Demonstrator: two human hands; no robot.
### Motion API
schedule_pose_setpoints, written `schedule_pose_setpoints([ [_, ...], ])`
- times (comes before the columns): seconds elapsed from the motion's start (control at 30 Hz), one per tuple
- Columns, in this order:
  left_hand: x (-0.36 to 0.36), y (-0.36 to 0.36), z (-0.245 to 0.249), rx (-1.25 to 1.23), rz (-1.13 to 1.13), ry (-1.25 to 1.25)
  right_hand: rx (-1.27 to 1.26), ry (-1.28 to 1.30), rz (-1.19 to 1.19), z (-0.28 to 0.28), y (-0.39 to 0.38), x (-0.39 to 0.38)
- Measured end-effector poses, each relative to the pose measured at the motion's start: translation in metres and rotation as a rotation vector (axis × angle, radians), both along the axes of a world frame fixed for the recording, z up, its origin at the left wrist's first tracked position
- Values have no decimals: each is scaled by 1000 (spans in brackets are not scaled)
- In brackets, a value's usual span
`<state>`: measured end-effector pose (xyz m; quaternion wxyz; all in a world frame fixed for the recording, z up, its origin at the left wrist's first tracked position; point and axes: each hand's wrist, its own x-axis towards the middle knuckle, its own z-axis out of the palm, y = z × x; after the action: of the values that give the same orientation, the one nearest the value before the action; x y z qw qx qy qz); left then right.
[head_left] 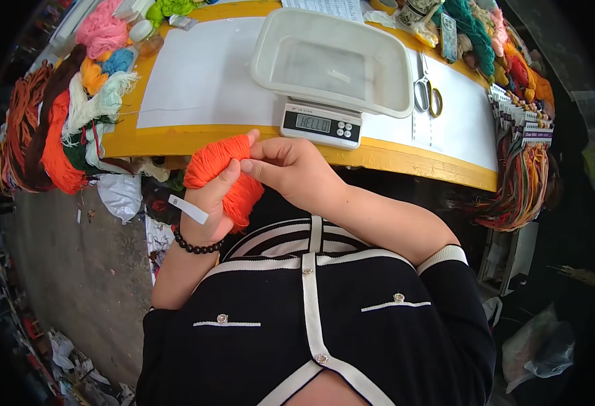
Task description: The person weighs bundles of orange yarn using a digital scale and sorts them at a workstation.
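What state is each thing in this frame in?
orange yarn skein: gripped in left hand, top pinched by right hand
scale: switched on, display reads HELLO
tray: on the scale, empty
scissors: shut, lying flat beside the tray

Left hand and right hand grip orange yarn.

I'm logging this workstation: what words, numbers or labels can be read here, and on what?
"HELLO": display of the digital scale.
Red brand print above that display: too small to read.
Printed sheet at the far edge of the table: too small.
Labels on the thread cards: blurred.
White tag beside the orange yarn skein: no text legible.
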<state>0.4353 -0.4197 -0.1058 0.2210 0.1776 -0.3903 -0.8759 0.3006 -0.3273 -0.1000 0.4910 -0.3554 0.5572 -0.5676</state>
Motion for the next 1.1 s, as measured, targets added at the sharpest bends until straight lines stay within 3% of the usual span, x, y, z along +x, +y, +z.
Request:
schedule_pose_setpoints([
  [0.13,3,3,-3,-73,90,3,-102,-65,-77,1,0,6],
  [0.37,-3,6,3,21,157,-4,37,-141,-94,8,6,0],
  [0.47,-5,7,2,-193,114,-1,30,-83,-87,2,7,1],
  [0.53,-5,9,-2,-312,223,-112,16,-39,-80,-2,7,3],
  [0.63,-5,10,-10,-239,267,-99,-93,-224,-144,-5,5,7],
  [0.7,-7,10,-1,-183,211,-57,-150,-615,-203,-5,2,2],
  [0.77,-6,7,1,-128,150,-15,-80,-695,-220,-2,3,-11],
  [0.83,15,-13,-4,298,-182,353,-104,-1058,69,-6,12,-31],
  [0.9,43,-37,-3,376,-411,441,53,-771,213,7,31,-50],
  [0.97,71,-56,4,398,-257,462,349,-221,14,16,57,-58],
  [1.03,107,-93,-3,398,-50,493,288,-156,-299,5,97,-73],
  [1.1,155,-138,-19,433,185,460,191,-280,-595,-11,147,-104],
])
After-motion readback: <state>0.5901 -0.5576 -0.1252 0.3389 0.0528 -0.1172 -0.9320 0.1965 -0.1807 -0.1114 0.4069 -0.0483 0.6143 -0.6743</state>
